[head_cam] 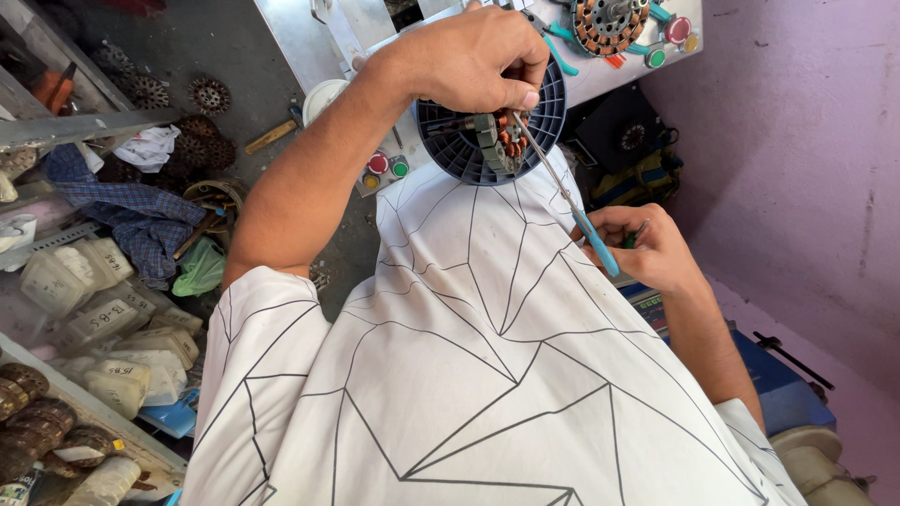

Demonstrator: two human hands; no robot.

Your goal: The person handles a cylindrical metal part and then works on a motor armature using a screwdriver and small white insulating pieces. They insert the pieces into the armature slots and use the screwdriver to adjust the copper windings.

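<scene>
From up here I look down over my own chest, and the piece that matters sits straight ahead of it: a small wound stator [497, 141] with copper coils, lying on a dark blue ribbed round holder [548, 117] at the near edge of the grey machine table [309, 42]. My left hand [478, 61] comes in from the left and arches over that stator, fingers curled down and closed on its top edge, so this hand is plainly the nearer one, in fact touching it. My right hand [647, 248] sits lower and to the right, just off my shirt, fingers wrapped tight around the blue handle of a long thin metal tool [562, 192]. The tool's long axis runs on a slant, up and to the left from that grip, and its tip lands among the coils just under my left thumb. Whether the tip is actually in a slot I cannot tell.
</scene>
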